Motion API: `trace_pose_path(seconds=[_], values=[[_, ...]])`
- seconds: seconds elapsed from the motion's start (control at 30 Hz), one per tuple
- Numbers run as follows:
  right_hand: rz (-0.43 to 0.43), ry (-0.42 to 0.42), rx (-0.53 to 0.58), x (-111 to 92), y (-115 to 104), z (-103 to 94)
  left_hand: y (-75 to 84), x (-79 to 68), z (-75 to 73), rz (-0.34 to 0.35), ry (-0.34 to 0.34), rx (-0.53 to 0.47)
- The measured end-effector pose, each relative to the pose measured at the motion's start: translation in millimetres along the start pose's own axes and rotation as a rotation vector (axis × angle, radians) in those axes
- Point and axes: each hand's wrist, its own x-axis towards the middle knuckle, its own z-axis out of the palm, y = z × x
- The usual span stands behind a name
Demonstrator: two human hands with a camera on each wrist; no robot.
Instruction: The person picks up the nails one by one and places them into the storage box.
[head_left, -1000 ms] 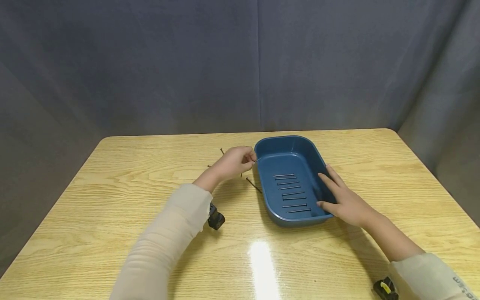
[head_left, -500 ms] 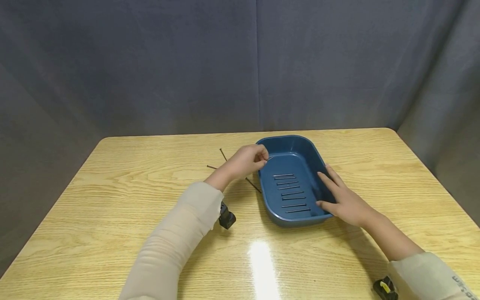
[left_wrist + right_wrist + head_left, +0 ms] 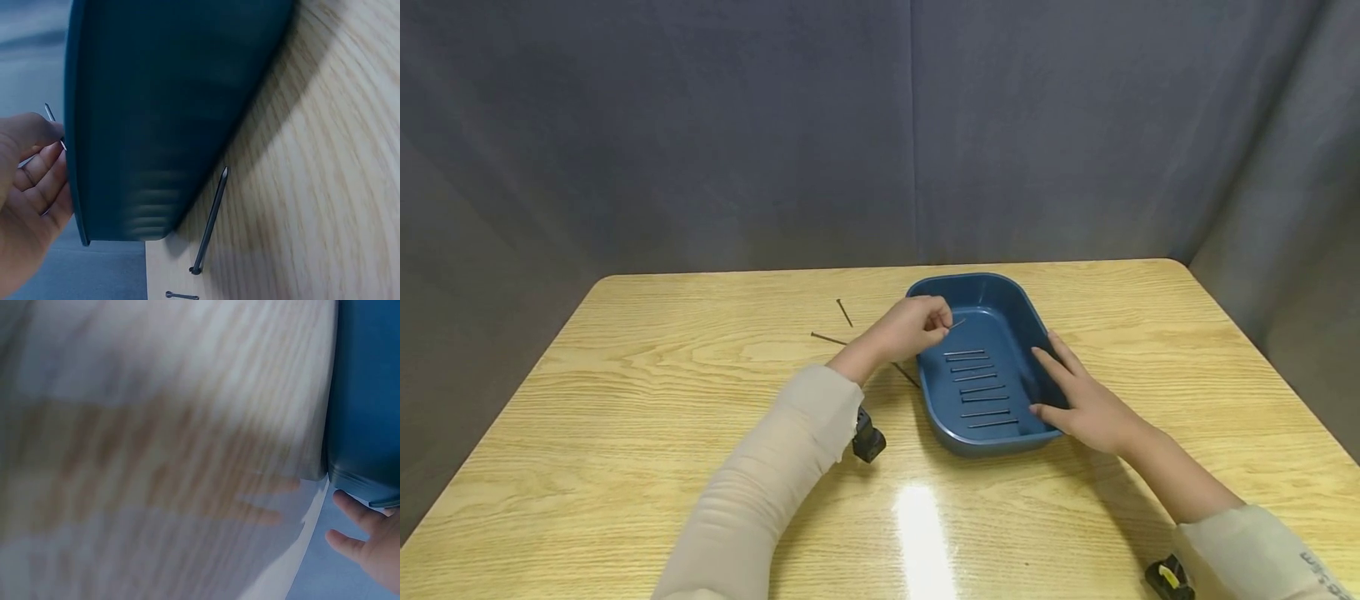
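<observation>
My left hand (image 3: 910, 327) reaches over the left rim of a dark blue plastic basin (image 3: 981, 448), near its far end. Between thumb and fingertips it pinches a thin metal nail (image 3: 957, 323), whose pointed end sticks out to the right. On the basin floor several dark nails (image 3: 985, 398) lie crosswise in a rough column. The right hand (image 3: 1093, 414) rests at the right rim with fingers spread, some reaching inside. In the right wrist view, straight fingertips (image 3: 344, 500) show close to the basin's outer wall.
Left of the basin, loose nails lie on the wooden table (image 3: 625, 417): one far back (image 3: 845, 312), one partly under the left arm (image 3: 827, 338), and one by the basin wall (image 3: 907, 375). Black wrist cameras hang beneath the left sleeve (image 3: 869, 437) and right sleeve (image 3: 1169, 577).
My left hand has moved right with the nail, from just outside the basin's left rim to over its inside. The right hand has stayed at the rim, and the nails inside lie as before.
</observation>
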Motion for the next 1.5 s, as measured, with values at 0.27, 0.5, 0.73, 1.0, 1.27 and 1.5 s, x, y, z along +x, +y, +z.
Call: trace_pose_path(seconds=[0.27, 0.5, 0.73, 1.0, 1.27, 1.5], values=[[-0.005, -0.001, -0.008, 0, 1, -1.7, 3.3, 7.9, 5.4, 0.022, -0.011, 0.009], [-0.003, 0.002, -0.004, 0, 1, -1.4, 6.2, 15.6, 11.8, 0.000, -0.051, 0.023], [0.003, 0.007, -0.024, -1, 0, -2.9, 7.8, 22.5, 18.5, -0.015, -0.060, 0.071], [0.002, 0.000, -0.027, -1, 1, -3.4, 11.0, 31.0, 23.0, -0.036, -0.081, 0.189], [-0.002, 0.005, -0.031, -2, 1, -4.1, 14.3, 39.7, 28.9, -0.041, -0.118, 0.343], [-0.009, 0.002, -0.025, -1, 0, -2.7, 15.9, 43.3, 34.2, -0.101, -0.169, 0.435]])
